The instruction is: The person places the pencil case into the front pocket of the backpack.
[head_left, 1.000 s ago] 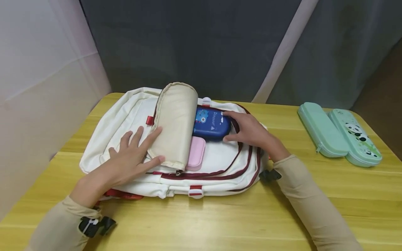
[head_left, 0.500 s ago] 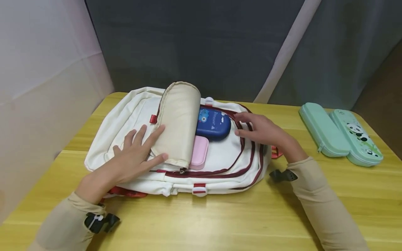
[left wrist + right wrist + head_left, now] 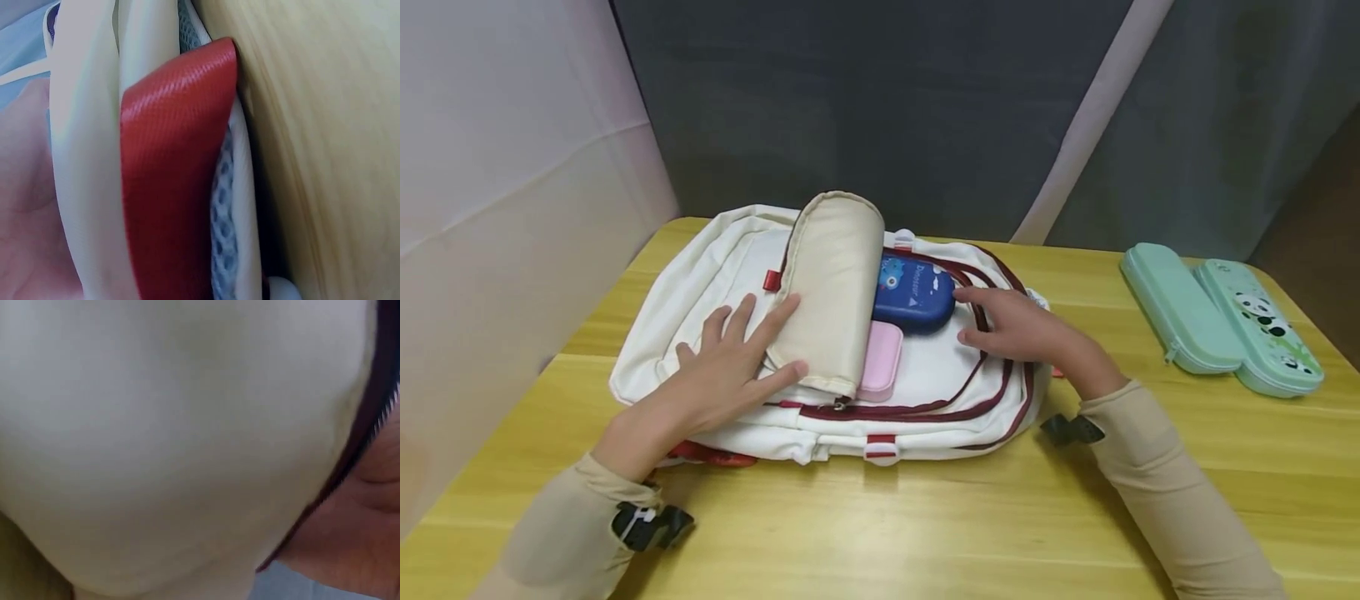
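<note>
Head view: one white backpack (image 3: 747, 265), lying flat. One beige flap (image 3: 833, 300), folded over; left hand (image 3: 722, 367) at its seven o'clock, fingers spread wide, thumb and forefinger on its edge. One blue case (image 3: 917, 310), marked "Dinosaur", partly beneath the flap; long axis, judged from the exposed end, nine to three. Right hand (image 3: 1022, 327), the nearer, thumb and forefinger parted, holding nothing; case at nine o'clock from its fingertips, contact uncertain. One pink case (image 3: 882, 362), at the blue one's seven o'clock. Two mint-green cases (image 3: 1183, 308), well apart, three o'clock. Left wrist view: one red strap (image 3: 175, 181); fingers unreadable. Right wrist view: pale fabric (image 3: 175, 425), dark zip (image 3: 375, 394) toward two o'clock; fingers unreadable.
</note>
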### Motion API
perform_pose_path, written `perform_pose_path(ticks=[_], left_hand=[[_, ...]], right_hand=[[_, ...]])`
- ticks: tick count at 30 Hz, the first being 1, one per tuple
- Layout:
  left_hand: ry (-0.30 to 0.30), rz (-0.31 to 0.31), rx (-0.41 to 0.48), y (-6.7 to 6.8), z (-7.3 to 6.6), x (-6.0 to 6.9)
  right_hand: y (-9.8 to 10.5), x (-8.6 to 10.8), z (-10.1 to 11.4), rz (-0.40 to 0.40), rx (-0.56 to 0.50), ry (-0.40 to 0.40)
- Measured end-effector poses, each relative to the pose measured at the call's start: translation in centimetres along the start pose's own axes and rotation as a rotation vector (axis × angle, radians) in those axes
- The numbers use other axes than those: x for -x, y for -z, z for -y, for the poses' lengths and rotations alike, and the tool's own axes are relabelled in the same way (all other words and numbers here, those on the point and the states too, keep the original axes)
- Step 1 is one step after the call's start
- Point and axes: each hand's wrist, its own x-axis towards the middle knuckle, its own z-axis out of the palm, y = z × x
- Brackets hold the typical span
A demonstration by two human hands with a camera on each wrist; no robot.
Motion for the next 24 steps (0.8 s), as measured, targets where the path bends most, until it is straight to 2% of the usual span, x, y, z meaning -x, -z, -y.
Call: perform_pose_path(ticks=[5, 10, 24], left_hand=[[0.034, -0.002, -0.003, -0.2, -0.2, 0.8], [0.070, -0.004, 0.000, -0.2, -0.1, 1.6], [0.052, 0.000, -0.011, -0.1, 0.4, 1.5]], right_hand=[[-1.7, -1.0, 1.3, 0.031, 0.007, 0.064], [-2.8, -1.9, 2.1, 0.020, -0.010, 0.123], [-2.4, -1.8, 2.3, 0.036, -0.006, 0.083]])
